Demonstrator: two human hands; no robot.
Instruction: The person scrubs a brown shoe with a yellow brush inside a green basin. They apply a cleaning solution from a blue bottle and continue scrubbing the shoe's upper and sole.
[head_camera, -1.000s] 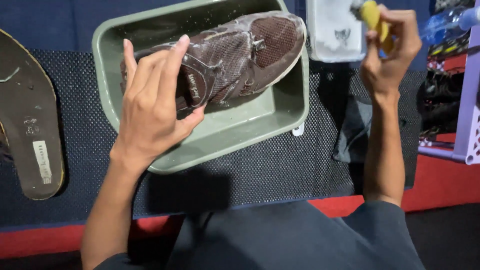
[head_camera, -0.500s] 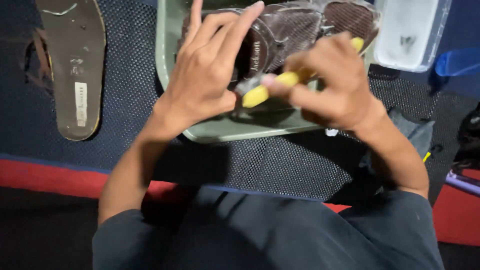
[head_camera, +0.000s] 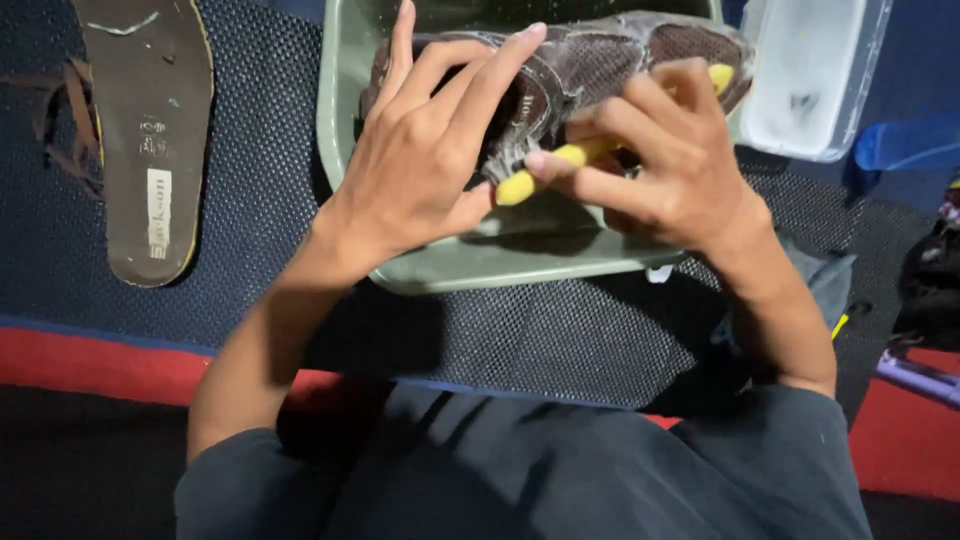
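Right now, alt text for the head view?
Left hand steadies a brown shoe in a green tub while the right hand holds a yellow brush against it. An insole lies left on a dark mesh mat; a white container sits right.

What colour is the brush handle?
Yellow: the plastic brush handle in the right hand shows best in the head view.

The picture's top edge cuts off the green basin (head_camera: 345, 170), the insole (head_camera: 150, 120) at upper left and the white tub (head_camera: 815, 80); the hands hide much of the brown shoe (head_camera: 600, 70).
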